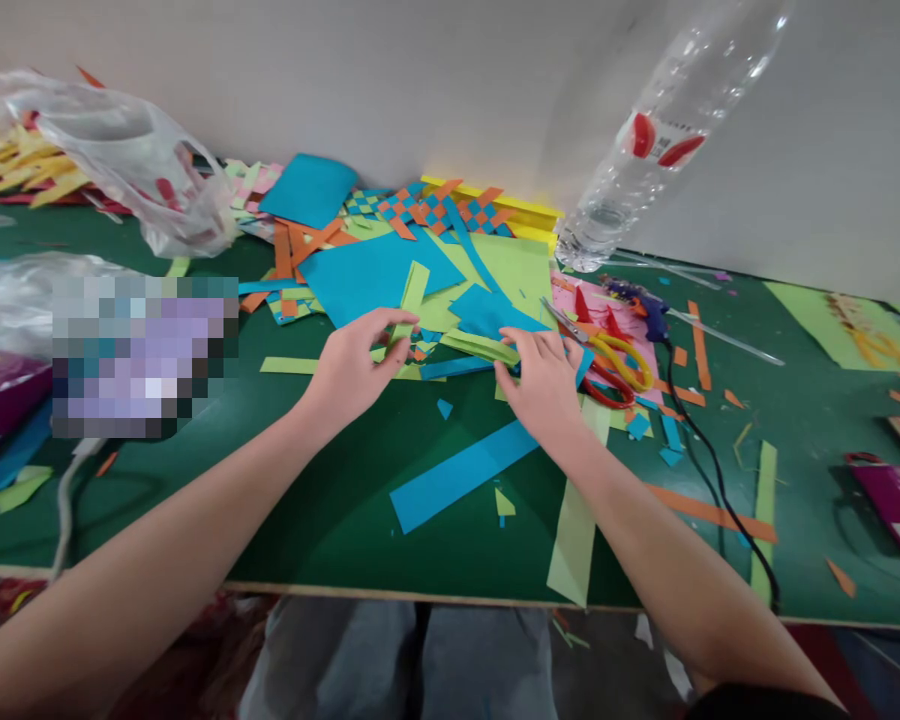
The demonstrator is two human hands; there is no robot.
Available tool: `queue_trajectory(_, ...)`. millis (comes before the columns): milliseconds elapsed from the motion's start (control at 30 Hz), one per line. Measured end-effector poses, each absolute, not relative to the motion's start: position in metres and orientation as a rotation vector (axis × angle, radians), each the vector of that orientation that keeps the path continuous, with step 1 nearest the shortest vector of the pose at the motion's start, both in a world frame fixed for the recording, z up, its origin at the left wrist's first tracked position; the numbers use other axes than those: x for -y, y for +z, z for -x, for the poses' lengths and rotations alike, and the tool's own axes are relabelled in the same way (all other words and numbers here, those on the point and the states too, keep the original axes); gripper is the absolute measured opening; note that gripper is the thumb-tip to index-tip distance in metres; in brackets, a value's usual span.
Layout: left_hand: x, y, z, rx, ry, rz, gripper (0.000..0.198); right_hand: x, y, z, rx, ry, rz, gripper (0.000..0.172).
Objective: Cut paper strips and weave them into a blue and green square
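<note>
- Centre of the frame: left hand (356, 355), thumb and forefinger closed, pinches a raised green strip (417, 285).
- Right of centre: right hand (544, 385), half curled, lightly grips a folded green strip (476, 346).
- Seemingly folding; the next move calls for careful alignment (paper creases easily).
- Upper right: red-marked label (667, 141) on a bottle (709, 75), lettering too small to read.
</note>
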State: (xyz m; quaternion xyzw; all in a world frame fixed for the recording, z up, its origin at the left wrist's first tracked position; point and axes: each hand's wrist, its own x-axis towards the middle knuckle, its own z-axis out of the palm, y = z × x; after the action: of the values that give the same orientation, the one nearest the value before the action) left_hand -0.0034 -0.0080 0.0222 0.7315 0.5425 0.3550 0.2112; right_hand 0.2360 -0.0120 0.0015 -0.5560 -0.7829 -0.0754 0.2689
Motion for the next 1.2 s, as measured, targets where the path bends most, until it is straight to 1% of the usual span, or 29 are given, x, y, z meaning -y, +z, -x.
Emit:
queue_trajectory(200,0.0060,0.0203,0.0057,-1.477,1.063,-1.957,0.025,0.0154,0.0100,-0.2334,1.926,-0.105,1.309,0.015)
queue_trajectory(400,0.0045,0.0213,0.0068,-1.459,1.074,-1.904,0.023,0.0174,0.0088,-0.2323,1.784,0.261,1.181,0.015)
queue_trajectory(467,0.0049,0.0215,0.0066,-1.397,1.072,-1.883,0.028,0.0162,0.0079,-0.2327,1.698,0.326,1.151,0.016)
queue_trajectory(633,0.0062,0.0196,0.0055,-1.350,1.046,-1.822,0.055,0.0139,0.0079,-0.2322,1.542,0.443,1.108,0.029)
queue_trajectory(700,0.0060,0.0193,0.0051,-1.393,1.020,-1.810,0.058,0.0142,0.0077,-0.2310,1.528,0.454,1.092,0.032)
queue_trajectory(767,0.0056,0.0205,0.0049,-1.447,0.963,-1.815,0.054,0.0149,0.0070,-0.2297,1.530,0.428,1.091,0.031)
queue_trajectory(900,0.0051,0.0249,0.0042,-1.529,0.842,-1.858,0.037,0.0161,0.0071,-0.2283,1.509,0.375,1.086,0.023)
queue_trajectory(1033,0.0043,0.0233,0.0046,-1.520,0.851,-1.865,0.034,0.0163,0.0095,-0.2290,1.457,0.389,1.072,0.017)
queue_trajectory(1200,0.0026,0.0188,0.0066,-1.443,0.902,-1.829,0.033,0.0153,0.0102,-0.2301,1.463,0.359,1.083,0.014)
